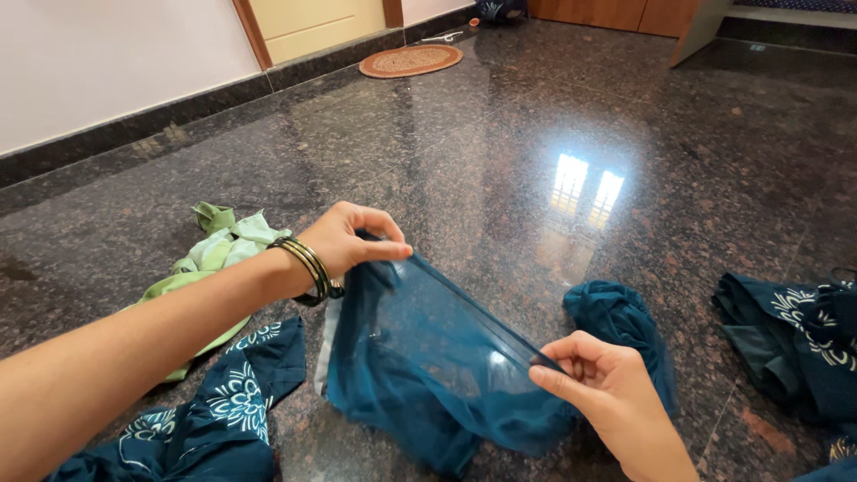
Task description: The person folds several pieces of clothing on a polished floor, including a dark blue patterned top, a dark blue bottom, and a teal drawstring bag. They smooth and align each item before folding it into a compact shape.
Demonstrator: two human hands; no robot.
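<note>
Left hand [353,239] pinching one end of a sheer teal cloth's [428,357] edge, right hand [594,379] pinching the other, edge stretched taut between them above the polished granite floor [536,116], green garment [214,254] beyond the left wrist, patterned navy fabric [223,402] beneath the left forearm, another patterned piece [794,344] right of the right hand.

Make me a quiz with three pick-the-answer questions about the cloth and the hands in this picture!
1. Where does the green cloth lie?
A) beyond the left forearm
B) on the round mat
C) under the right hand

2. What colour is the sheer cloth that both hands hold?
A) red
B) teal blue
C) yellow

3. How is its edge between the hands?
A) stretched straight
B) rolled into a ball
C) tied in a knot

Answers: 1 A, it lies on the floor past that arm. 2 B, it is see-through teal. 3 A, the left hand and right hand pinch it taut.
</note>
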